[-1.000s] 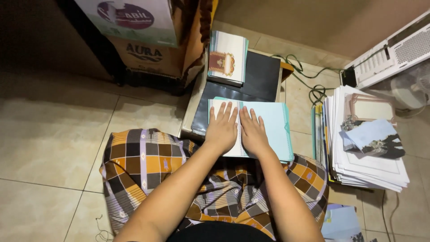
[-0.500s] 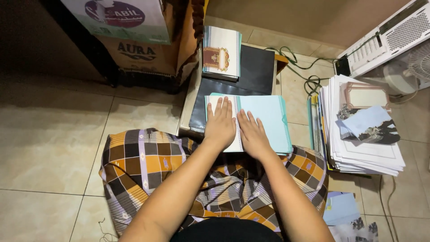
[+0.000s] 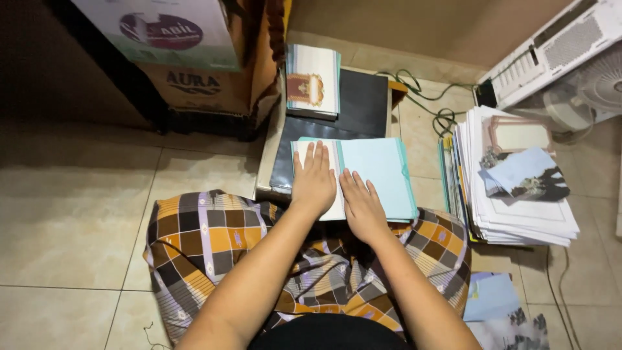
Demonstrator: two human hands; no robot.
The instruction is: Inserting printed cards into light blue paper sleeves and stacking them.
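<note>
**A:** What does the view show?

**B:** It looks down from a person's head at their own two bare arms. They sit on a tiled floor (image 3: pixel 71 220) with a checked orange, brown and purple cloth (image 3: pixel 201 240) over their lap. Both hands rest flat on a pale teal folder (image 3: pixel 382 175) with a white sheet at its left part. The folder lies on a low black board (image 3: pixel 359 104), just past the knees.

**A:** Is either hand gripping anything?

**B:** No. The left hand (image 3: pixel 314 181) is spread open, palm down, pressing the white sheet. The right hand (image 3: pixel 361 206) is also open and flat, fingers together, on the folder's near edge. Neither grip closes on anything.

**A:** What else is nearby?

**B:** Beyond the folder lies a booklet (image 3: pixel 314 81) with a red and gold emblem. To the right stands a tall stack of papers (image 3: pixel 512 194), topped with cards. Cardboard boxes (image 3: pixel 188 58) sit at upper left, a white fan (image 3: pixel 602 84) at upper right, and green cables (image 3: pixel 434 104) trail along the floor.

**A:** What could go wrong here?

**B:** I judge the folder's near edge overhangs the board, so uneven pressure could tip or slide it onto the lap. The sheet could crease under the palms. The paper stack, leaning slightly, might spill if an elbow swings right.
</note>
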